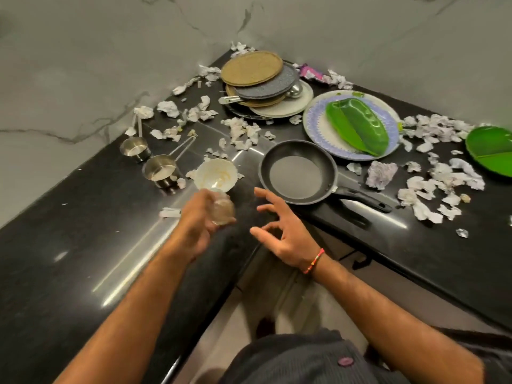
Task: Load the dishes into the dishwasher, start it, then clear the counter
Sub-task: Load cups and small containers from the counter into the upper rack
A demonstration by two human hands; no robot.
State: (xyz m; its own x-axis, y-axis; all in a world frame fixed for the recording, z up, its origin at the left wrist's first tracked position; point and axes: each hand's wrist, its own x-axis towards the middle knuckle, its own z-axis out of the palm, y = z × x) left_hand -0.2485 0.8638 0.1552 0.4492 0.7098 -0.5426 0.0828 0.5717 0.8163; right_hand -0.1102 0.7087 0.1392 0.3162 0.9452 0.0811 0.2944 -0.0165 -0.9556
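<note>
My left hand [198,220] grips a small clear glass [223,210], blurred by motion, above the black counter [83,231] just in front of a dirty white bowl [215,173]. Beside it my right hand [282,234] hovers with spread, loosely bent fingers and holds nothing, near a black frying pan [297,173]. Two steel measuring cups [149,159] stand left of the bowl. A stack of plates [260,81] fills the corner. A patterned plate [315,117] carries green leaf-shaped dishes [357,126].
Crumpled paper scraps [432,176] litter the counter around the dishes, thickest at the right. Another green dish [490,148] lies at the right edge. Marble walls [83,65] close the corner. Cabinet fronts and floor [277,286] show below the counter edge.
</note>
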